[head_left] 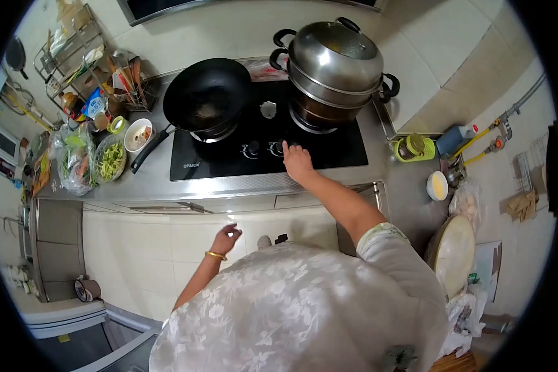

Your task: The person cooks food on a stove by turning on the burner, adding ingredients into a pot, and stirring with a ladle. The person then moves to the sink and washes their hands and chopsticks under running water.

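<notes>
My right hand [297,162] reaches over the front of the black gas stove [341,155], its fingers closed on the right stove knob [276,149]. The left stove knob [252,149] sits beside it, untouched. My left hand [225,240] hangs low over the floor, thumb and fingers curled into a ring, and nothing shows in it. A black wok [186,93] stands on the left burner, with a little something at its bottom that I cannot make out. On the right burner is a steamer pot [328,80] under a domed lid [338,49].
Left of the wok lie a white bowl of food [137,135], a container of chopped greens [111,159], bagged vegetables [77,161] and a utensil basket [136,96]. The wok handle [149,150] juts towards the counter edge. At right are a yellow-filled bowl [437,185] and a green basket [415,147].
</notes>
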### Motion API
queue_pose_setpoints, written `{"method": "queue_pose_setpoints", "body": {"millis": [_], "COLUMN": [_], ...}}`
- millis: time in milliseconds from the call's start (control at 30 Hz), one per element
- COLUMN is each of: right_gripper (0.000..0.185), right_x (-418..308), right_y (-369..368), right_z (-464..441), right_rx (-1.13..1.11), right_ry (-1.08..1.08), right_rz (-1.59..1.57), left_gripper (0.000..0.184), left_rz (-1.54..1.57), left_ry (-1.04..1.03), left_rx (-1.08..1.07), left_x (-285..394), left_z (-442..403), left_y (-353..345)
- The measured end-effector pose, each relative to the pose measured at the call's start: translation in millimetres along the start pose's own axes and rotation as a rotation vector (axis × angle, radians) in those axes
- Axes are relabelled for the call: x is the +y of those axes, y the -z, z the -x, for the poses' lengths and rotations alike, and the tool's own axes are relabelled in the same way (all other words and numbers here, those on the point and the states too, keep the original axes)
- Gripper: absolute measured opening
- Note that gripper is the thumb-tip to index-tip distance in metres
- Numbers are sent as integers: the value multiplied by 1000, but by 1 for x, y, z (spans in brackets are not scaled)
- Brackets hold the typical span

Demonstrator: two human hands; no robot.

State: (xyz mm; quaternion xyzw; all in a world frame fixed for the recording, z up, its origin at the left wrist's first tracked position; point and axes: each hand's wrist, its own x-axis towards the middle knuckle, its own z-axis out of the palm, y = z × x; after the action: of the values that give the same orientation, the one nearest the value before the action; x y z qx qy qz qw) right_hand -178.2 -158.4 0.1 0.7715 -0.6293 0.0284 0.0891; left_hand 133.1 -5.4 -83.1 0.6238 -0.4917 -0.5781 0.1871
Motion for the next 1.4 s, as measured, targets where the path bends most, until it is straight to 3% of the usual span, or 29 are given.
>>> {"method": "queue_pose_setpoints", "body": {"millis": [67,233,367,467,633,767,800,933,1000,1100,1133,1167,1200,1267,1367,1400], "right_gripper": [45,38,32,38,53,53,47,37,36,37,40,39,37,35,35,33], "right_x": [7,102,195,274,280,277,276,288,281,258,292,269,281,265,270,273], "right_y": [23,23,99,94,156,163,161,146,152,170,119,156,138,164,188,195], "right_z": [28,69,72,61,34,10,3,-17,-25,-38,-41,-34,-41,-41,-42,-37], "right_rx": [-4,189,389,444,450,368,397,436,452,483,669,493,481,660,814,838], "right_ry": [-28,-439,-647,-735,-951,-1064,-1093,-1015,-996,-1048,-790,-943,-958,-1047,-1107,-1079], "right_rz": [-192,-728,-860,-978,-1166,-1273,-1318,-1518,-1421,-1136,-1192,-980,-813,-971,-951,-976], "left_gripper": [45,42,35,40,59,69,70,75,75,69,66,73,78,68,55,55], "left_rz": [36,128,330,315,453,526,554,720,738,762,727,691,721,735,764,734], "left_ry": [-34,-207,-452,-551,-560,-474,-466,-358,-267,-214,-210,-217,-180,-183,-215,-254], "left_rx": [20,-1,-127,-38,-66,-138,-159,-264,-243,-397,-432,-403,-494,-497,-513,-383], "left_x": [33,151,270,356,454,499,506,526,531,530,523,532,531,539,554,562], "left_z": [-8,-34,-59,-76,-144,-204,-222,-247,-260,-273,-324,-275,-298,-281,-247,-222], "left_y": [-1,2,2,2,6,4,5,6,6,11,18,11,18,16,18,14]}}
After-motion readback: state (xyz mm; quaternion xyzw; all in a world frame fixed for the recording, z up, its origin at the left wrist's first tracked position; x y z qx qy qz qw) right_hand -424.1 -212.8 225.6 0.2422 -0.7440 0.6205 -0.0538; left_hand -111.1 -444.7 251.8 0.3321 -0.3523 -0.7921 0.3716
